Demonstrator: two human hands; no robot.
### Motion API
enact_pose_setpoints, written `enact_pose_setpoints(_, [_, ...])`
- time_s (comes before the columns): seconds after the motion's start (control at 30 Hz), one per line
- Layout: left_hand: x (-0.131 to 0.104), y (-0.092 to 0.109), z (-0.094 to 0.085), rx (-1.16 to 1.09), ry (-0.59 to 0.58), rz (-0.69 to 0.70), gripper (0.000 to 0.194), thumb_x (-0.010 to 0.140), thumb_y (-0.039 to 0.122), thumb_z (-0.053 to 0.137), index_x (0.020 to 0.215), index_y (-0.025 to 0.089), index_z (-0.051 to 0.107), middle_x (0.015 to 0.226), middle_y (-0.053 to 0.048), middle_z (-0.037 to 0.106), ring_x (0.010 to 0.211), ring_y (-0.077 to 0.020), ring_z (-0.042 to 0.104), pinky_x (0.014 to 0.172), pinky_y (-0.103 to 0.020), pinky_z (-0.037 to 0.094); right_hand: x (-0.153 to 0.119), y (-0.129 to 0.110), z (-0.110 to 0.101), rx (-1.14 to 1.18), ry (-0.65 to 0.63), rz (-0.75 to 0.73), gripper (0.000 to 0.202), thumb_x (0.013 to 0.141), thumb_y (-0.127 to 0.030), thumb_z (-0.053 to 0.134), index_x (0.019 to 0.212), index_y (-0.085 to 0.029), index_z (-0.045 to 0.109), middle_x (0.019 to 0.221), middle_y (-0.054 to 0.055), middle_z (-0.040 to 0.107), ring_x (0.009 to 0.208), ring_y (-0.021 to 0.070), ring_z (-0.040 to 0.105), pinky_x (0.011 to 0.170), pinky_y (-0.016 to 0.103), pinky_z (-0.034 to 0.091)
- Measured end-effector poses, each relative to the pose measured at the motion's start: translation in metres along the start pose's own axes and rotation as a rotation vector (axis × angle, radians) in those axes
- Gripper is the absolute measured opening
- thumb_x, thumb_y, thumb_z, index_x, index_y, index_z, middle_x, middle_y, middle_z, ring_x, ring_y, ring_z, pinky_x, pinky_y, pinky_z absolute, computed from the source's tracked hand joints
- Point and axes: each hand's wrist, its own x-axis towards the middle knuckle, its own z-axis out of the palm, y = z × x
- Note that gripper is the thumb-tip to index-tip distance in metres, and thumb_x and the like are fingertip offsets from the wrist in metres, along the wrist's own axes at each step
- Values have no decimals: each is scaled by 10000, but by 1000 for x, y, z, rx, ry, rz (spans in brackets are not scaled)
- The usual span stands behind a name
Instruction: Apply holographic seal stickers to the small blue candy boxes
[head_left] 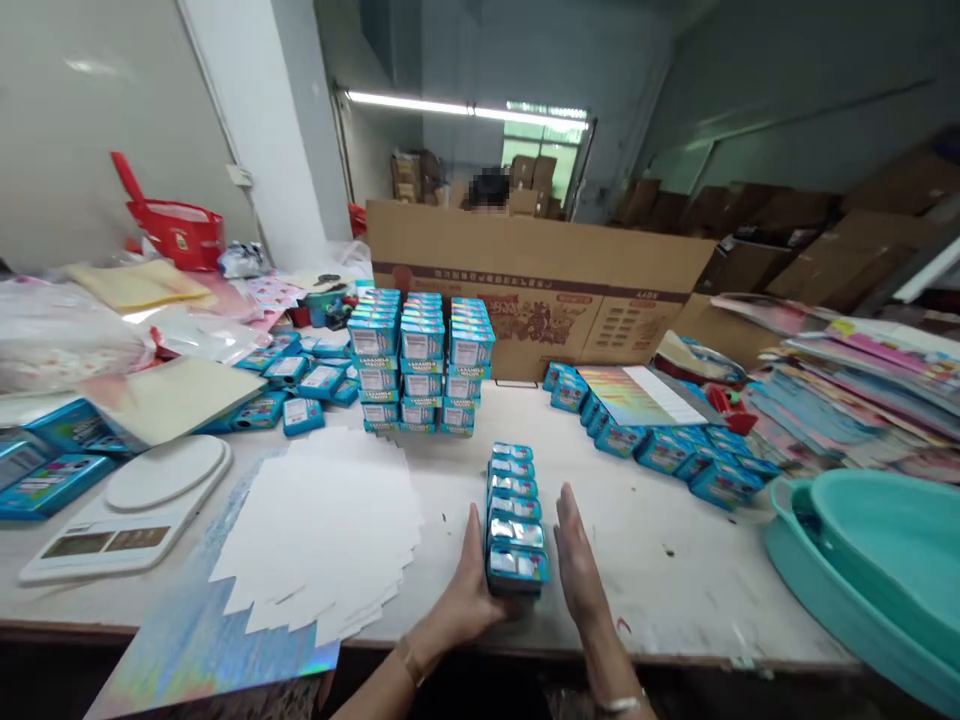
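Observation:
A row of several small blue tins (515, 515) stands on the white table in front of me, running away from the front edge. Against the row's left side and near end rests my left hand (474, 575), its fingers stretched out and partly hidden by the tins. My right hand (576, 560) is held upright just right of the row, fingers straight, with a gap between palm and tins. Behind the row, blue boxes printed "Caramelo Macizo" (421, 385) are stacked in three columns.
Fanned white sheets (322, 530) and a white kitchen scale (131, 510) lie left. More blue tins (664, 450) sit at the right under a shiny sheet (637, 393). Turquoise basins (806, 540) stand at the right edge. A large cardboard box (540, 235) closes the back, a person's head (489, 188) behind it.

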Motion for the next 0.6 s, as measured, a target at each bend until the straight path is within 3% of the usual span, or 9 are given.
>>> enact_pose_setpoints(0.03, [1, -1, 1, -18, -21, 21, 1473, 662, 375, 885, 1503, 351, -324, 1664, -172, 186, 1468, -404, 335, 1179, -630, 267, -1, 10, 1, 128, 24, 87, 782, 769, -793, 576, 1397, -327, 571, 1578, 34, 421, 1491, 284, 320, 1198, 528, 295])
enact_pose_setpoints(0.13, [7, 2, 3, -84, -78, 109, 1343, 710, 398, 849, 1566, 354, -185, 1659, -152, 219, 1488, -394, 300, 1201, -614, 237, -3, 30, 6, 341, -77, 288, 742, 729, -724, 680, 1330, -291, 639, 1380, 68, 639, 1334, 348, 541, 1063, 546, 485])
enact_pose_setpoints(0.23, [10, 29, 2, -181, -141, 145, 1175, 776, 437, 793, 1595, 375, -48, 1632, -125, 298, 1459, -379, 367, 1180, -588, 311, -6, 16, 10, 292, -77, 279, 708, 721, -659, 729, 1327, -303, 640, 1356, 49, 657, 1303, 363, 568, 989, 512, 553])
enact_pose_setpoints(0.33, [11, 87, -9, -137, -135, 272, 1202, 767, 444, 801, 1605, 307, -50, 1583, -151, 380, 1417, -390, 421, 1127, -552, 412, -12, -39, 25, 206, -93, 117, 700, 778, -635, 696, 1398, -334, 574, 1505, 18, 517, 1390, 356, 475, 1029, 493, 523])
enact_pose_setpoints(0.4, [18, 137, -27, 34, -36, 369, 1151, 803, 371, 771, 1610, 250, -41, 1586, -154, 370, 1432, -384, 392, 1159, -530, 380, -10, -92, 50, 234, -169, -63, 684, 859, -624, 607, 1471, -348, 482, 1564, 13, 439, 1402, 354, 459, 1045, 518, 502])
enact_pose_setpoints(0.5, [45, 212, -76, 248, 63, 511, 1130, 776, 309, 789, 1609, 186, 35, 1488, -169, 493, 1338, -389, 499, 1157, -535, 378, 17, -172, 116, 238, -325, -336, 649, 900, -558, 591, 1493, -334, 451, 1582, 15, 416, 1413, 331, 448, 1100, 508, 447])
enact_pose_setpoints(0.6, [89, 271, -142, 400, 238, 576, 1091, 704, 286, 844, 1579, 194, 198, 1365, -137, 598, 1225, -367, 587, 1090, -534, 442, 74, -230, 201, 338, -462, -483, 570, 919, -459, 559, 1459, -295, 486, 1489, 11, 537, 1380, 276, 488, 1139, 472, 400])
